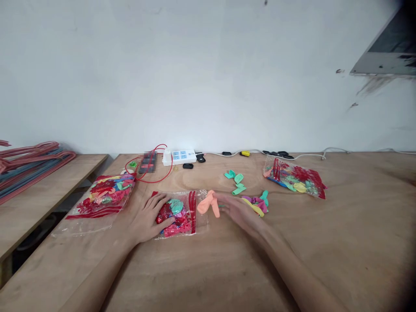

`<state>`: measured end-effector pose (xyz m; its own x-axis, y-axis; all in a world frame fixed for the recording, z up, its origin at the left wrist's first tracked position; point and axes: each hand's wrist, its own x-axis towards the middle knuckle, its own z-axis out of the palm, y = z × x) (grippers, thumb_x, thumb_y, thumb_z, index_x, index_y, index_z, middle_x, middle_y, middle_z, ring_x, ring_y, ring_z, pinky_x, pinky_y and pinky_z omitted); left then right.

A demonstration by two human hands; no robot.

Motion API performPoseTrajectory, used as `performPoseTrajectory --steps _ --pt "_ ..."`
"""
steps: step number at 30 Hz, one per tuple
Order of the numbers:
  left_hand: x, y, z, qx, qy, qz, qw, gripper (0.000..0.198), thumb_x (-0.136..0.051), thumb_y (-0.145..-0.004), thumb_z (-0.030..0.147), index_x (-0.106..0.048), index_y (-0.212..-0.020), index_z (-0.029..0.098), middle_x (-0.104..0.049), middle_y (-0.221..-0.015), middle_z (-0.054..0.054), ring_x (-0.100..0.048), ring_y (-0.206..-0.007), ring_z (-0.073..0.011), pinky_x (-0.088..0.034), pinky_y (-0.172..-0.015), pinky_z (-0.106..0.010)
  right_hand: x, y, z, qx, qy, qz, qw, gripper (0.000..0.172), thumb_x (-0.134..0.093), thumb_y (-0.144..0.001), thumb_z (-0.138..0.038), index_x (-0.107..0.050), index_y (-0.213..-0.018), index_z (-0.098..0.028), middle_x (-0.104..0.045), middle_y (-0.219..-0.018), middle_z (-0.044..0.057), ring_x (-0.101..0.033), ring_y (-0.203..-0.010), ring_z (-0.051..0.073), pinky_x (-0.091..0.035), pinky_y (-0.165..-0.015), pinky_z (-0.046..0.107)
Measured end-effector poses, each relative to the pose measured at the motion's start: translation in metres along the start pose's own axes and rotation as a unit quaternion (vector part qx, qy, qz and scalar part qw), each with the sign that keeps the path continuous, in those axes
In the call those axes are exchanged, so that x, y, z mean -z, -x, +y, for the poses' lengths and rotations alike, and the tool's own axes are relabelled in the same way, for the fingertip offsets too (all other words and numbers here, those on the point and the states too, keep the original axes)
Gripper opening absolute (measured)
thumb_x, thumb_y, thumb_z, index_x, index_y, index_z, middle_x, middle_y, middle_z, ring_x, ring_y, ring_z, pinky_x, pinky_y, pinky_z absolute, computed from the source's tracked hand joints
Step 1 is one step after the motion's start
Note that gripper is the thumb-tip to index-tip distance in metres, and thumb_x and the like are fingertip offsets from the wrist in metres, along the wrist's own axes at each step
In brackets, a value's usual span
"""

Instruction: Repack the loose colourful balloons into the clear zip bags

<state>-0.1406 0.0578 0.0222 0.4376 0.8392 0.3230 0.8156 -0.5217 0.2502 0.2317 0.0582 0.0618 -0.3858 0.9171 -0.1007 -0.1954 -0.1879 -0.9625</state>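
Observation:
A clear bag of balloons (177,216) with red stripes lies in front of me. My left hand (150,219) rests over its left end, thumb and fingers pressed round the contents. At the bag's right end hangs a peach-orange balloon (209,203), pinched at the fingertips of my right hand (240,212), which is slightly blurred. Just past that hand lies a small pile with a yellow balloon (256,208), a purple balloon (260,203) and a green balloon (265,197). Farther back are several loose green balloons (238,178).
Other balloon bags lie at the left (108,190) and right (297,177). Along the wall are a white power strip (180,157), a red cable (156,181), a yellow plug (245,153) and small black objects. Hangers (35,164) are stacked on a side table (65,186), beyond a gap.

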Motion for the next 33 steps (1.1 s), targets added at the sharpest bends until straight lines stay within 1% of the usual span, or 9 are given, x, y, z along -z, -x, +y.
performPoseTrajectory --steps 3,7,12,16,19,22,25,29,33 --pt "0.001 0.0 0.002 -0.008 -0.001 -0.004 1.0 0.074 -0.059 -0.1 0.07 -0.051 -0.16 0.026 -0.056 -0.159 -0.013 -0.051 -0.148 -0.0382 -0.04 -0.125 -0.06 -0.008 -0.003 0.011 -0.088 -0.108 -0.05 0.989 0.044 -0.064 -0.097 -0.048 -0.075 -0.126 -0.017 -0.069 -0.143 0.018 -0.06 -0.142 0.031 -0.039 -0.126 0.046" --pt "-0.002 0.001 0.011 -0.026 0.02 -0.028 0.999 0.078 -0.065 -0.1 0.065 -0.043 -0.165 0.026 -0.052 -0.164 -0.013 -0.047 -0.152 -0.0383 -0.037 -0.127 -0.061 -0.024 -0.007 0.022 -0.148 -0.225 -0.085 0.959 0.065 -0.047 -0.103 -0.063 -0.068 -0.132 -0.009 -0.065 -0.144 0.025 -0.062 -0.14 0.03 -0.038 -0.128 0.047" --pt "-0.008 0.004 0.042 -0.086 0.104 -0.063 0.989 0.088 -0.069 -0.098 0.062 -0.03 -0.17 0.029 -0.043 -0.169 -0.014 -0.04 -0.157 -0.0377 -0.035 -0.129 -0.06 -0.048 -0.003 0.025 -0.165 -0.273 -0.1 0.942 0.075 -0.039 -0.099 -0.078 -0.071 -0.123 -0.014 -0.074 -0.13 0.022 -0.066 -0.132 0.036 -0.049 -0.116 0.053" --pt "-0.008 0.006 0.067 -0.121 0.144 -0.085 0.978 0.099 -0.072 -0.096 0.062 -0.019 -0.174 0.031 -0.037 -0.173 -0.015 -0.036 -0.159 -0.0401 -0.033 -0.129 -0.062 -0.063 0.002 0.03 -0.178 -0.314 -0.099 0.927 0.082 -0.036 -0.095 -0.086 -0.071 -0.123 -0.017 -0.078 -0.119 0.02 -0.069 -0.125 0.039 -0.054 -0.108 0.058" --pt "-0.007 0.008 0.075 -0.126 0.141 -0.095 0.977 0.103 -0.073 -0.095 0.063 -0.015 -0.175 0.031 -0.035 -0.173 -0.017 -0.037 -0.158 -0.043 -0.031 -0.128 -0.066 -0.073 0.006 0.036 -0.206 -0.346 -0.109 0.909 0.091 -0.037 -0.089 -0.093 -0.068 -0.127 -0.016 -0.078 -0.117 0.021 -0.071 -0.122 0.041 -0.055 -0.105 0.061" --pt "-0.008 0.008 0.075 -0.126 0.135 -0.095 0.978 0.103 -0.072 -0.095 0.065 -0.016 -0.175 0.031 -0.036 -0.173 -0.016 -0.037 -0.158 -0.0426 -0.031 -0.128 -0.066 -0.078 0.009 0.04 -0.236 -0.371 -0.128 0.889 0.095 -0.038 -0.086 -0.098 -0.066 -0.13 -0.018 -0.078 -0.117 0.02 -0.072 -0.119 0.043 -0.055 -0.103 0.063" --pt "-0.013 0.008 0.071 -0.115 0.131 -0.096 0.98 0.101 -0.071 -0.096 0.066 -0.017 -0.174 0.031 -0.034 -0.174 -0.015 -0.036 -0.159 -0.0414 -0.033 -0.128 -0.064 -0.074 0.008 0.038 -0.249 -0.365 -0.136 0.887 0.084 -0.043 -0.093 -0.09 -0.066 -0.131 -0.019 -0.079 -0.115 0.018 -0.074 -0.116 0.04 -0.056 -0.103 0.061" --pt "-0.018 0.007 0.06 -0.094 0.121 -0.075 0.985 0.099 -0.072 -0.094 0.067 -0.024 -0.172 0.03 -0.034 -0.173 -0.015 -0.033 -0.16 -0.0409 -0.035 -0.128 -0.061 -0.052 0.003 0.026 -0.209 -0.334 -0.135 0.909 0.063 -0.046 -0.105 -0.071 -0.065 -0.131 -0.017 -0.077 -0.124 0.019 -0.073 -0.122 0.035 -0.052 -0.111 0.054" --pt "-0.014 0.002 0.044 -0.074 0.101 -0.05 0.991 0.091 -0.072 -0.095 0.065 -0.032 -0.169 0.028 -0.042 -0.169 -0.015 -0.038 -0.158 -0.0392 -0.038 -0.128 -0.059 -0.026 0.0 0.01 -0.18 -0.293 -0.133 0.93 0.061 -0.045 -0.107 -0.066 -0.063 -0.136 -0.015 -0.068 -0.145 0.021 -0.069 -0.131 0.033 -0.049 -0.115 0.051"
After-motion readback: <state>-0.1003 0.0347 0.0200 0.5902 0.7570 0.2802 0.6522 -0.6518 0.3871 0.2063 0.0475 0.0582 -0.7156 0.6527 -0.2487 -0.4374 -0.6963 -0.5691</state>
